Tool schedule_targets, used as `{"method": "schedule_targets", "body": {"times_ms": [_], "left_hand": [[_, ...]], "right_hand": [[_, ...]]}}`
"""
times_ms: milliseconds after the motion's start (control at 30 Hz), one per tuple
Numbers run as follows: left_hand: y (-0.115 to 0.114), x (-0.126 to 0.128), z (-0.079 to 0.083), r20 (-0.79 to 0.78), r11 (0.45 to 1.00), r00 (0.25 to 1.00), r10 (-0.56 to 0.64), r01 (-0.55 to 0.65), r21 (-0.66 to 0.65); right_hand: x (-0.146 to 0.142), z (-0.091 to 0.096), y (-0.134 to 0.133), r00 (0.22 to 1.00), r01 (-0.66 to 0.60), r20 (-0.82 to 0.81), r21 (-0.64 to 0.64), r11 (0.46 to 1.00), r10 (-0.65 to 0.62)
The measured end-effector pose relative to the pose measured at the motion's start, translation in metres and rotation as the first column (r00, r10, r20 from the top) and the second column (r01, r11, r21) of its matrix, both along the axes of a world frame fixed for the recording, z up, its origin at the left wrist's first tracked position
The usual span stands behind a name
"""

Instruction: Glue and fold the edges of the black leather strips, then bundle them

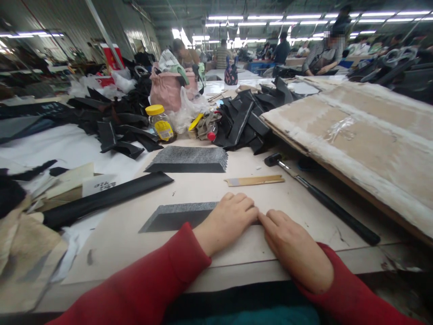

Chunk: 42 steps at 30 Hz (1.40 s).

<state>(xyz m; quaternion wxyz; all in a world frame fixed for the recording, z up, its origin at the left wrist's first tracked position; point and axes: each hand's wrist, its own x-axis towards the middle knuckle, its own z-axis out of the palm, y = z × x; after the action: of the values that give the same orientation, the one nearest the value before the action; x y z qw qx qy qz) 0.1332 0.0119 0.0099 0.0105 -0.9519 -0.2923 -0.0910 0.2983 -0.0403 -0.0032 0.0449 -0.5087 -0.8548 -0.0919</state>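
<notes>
A grey trapezoid-shaped material piece [172, 215] with a dark front edge lies flat on the worktable [189, 189] just in front of me. My left hand [228, 221] rests on its right end with fingers curled and knuckles up. My right hand [294, 248] lies beside it, fingers pressed down on the same end, fingertips meeting the left hand's. Both arms wear red sleeves. A stack of similar grey pieces [189, 160] sits farther back at the table's middle.
A black-handled hammer [321, 198] lies to the right, next to a small wooden strip [254, 181]. A large glue-crusted board [365, 135] slopes at the right. Black strips [104, 198], piles of black pieces [243, 119], a yellow-lidded jar [159, 122] and a pink bag [167, 88] stand behind. People work in the background.
</notes>
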Motion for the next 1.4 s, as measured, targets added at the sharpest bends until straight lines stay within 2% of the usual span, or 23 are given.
{"method": "schedule_targets", "body": {"times_ms": [167, 433, 667, 800, 933, 1067, 1133, 1167, 1300, 1400], "left_hand": [[-0.005, -0.001, 0.002, -0.022, 1.0, 1.0, -0.016, 0.017, 0.011], [-0.009, 0.001, 0.008, -0.053, 1.0, 0.998, 0.013, -0.012, 0.024], [-0.005, 0.0, 0.009, -0.018, 0.998, 0.998, 0.062, -0.062, 0.007], [0.002, -0.005, 0.001, 0.113, 0.992, 0.989, 0.09, -0.079, -0.096], [0.01, -0.012, -0.009, 0.202, 0.977, 0.969, 0.143, -0.106, -0.187], [0.012, -0.015, -0.014, 0.222, 0.961, 0.946, 0.235, -0.191, -0.202], [0.012, -0.016, -0.014, 0.212, 0.958, 0.946, 0.247, -0.205, -0.2], [0.012, -0.016, -0.014, 0.208, 0.958, 0.947, 0.246, -0.206, -0.197], [0.013, -0.017, -0.016, 0.206, 0.96, 0.948, 0.241, -0.202, -0.193], [0.013, -0.017, -0.016, 0.22, 0.96, 0.947, 0.235, -0.191, -0.205]], "right_hand": [[0.003, 0.005, -0.005, 1.0, -0.015, 0.008, -0.032, 0.999, 0.016], [0.01, 0.001, -0.022, 0.996, -0.014, 0.092, -0.04, 0.999, 0.017], [0.007, 0.008, -0.025, 0.998, 0.011, 0.057, -0.068, 0.998, -0.007], [0.017, 0.02, -0.015, 0.995, 0.005, -0.1, -0.21, 0.978, -0.027], [0.029, 0.032, 0.009, 0.958, -0.038, -0.277, -0.381, 0.924, -0.075], [0.027, 0.03, 0.041, 0.913, -0.041, -0.38, -0.452, 0.891, -0.151], [0.022, 0.027, 0.057, 0.879, -0.051, -0.426, -0.528, 0.848, -0.213], [0.019, 0.025, 0.063, 0.861, -0.061, -0.439, -0.591, 0.804, -0.258], [0.011, 0.025, 0.079, 0.769, -0.121, -0.436, -0.817, 0.564, -0.467], [0.01, 0.028, 0.079, 0.744, -0.18, -0.427, -0.869, 0.46, -0.514]]}}
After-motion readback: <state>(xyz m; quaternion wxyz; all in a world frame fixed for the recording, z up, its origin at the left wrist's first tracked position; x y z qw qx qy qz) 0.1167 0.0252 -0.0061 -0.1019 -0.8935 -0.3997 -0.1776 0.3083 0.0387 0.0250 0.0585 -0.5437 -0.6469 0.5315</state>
